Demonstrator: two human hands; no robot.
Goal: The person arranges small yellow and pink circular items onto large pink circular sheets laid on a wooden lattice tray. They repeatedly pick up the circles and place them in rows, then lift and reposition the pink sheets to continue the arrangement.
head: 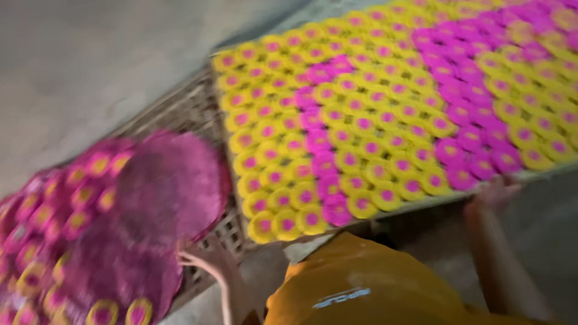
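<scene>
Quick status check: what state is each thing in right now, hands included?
Left hand: fingers open, at the pink woven discs' edge.
Right hand: under the board's near edge; grip hidden.
Board of yellow and pink discs: tilted, fully covered in rows.
Pink woven discs: overlapping on the lattice tray.

Person seen from above, wearing an orange-yellow top (361, 283); fabric plain, slightly creased, colour close to mustard. A small pale printed mark sits on the front of it, too blurred to make out. Both forearms bare, no sleeves reaching them, so the top is short-sleeved or sleeveless; cannot tell which. Left hand (201, 257) bare, no glove, no ring or band visible. Right hand (494, 195) likewise bare, motion-blurred, no watch seen at the wrist
</scene>
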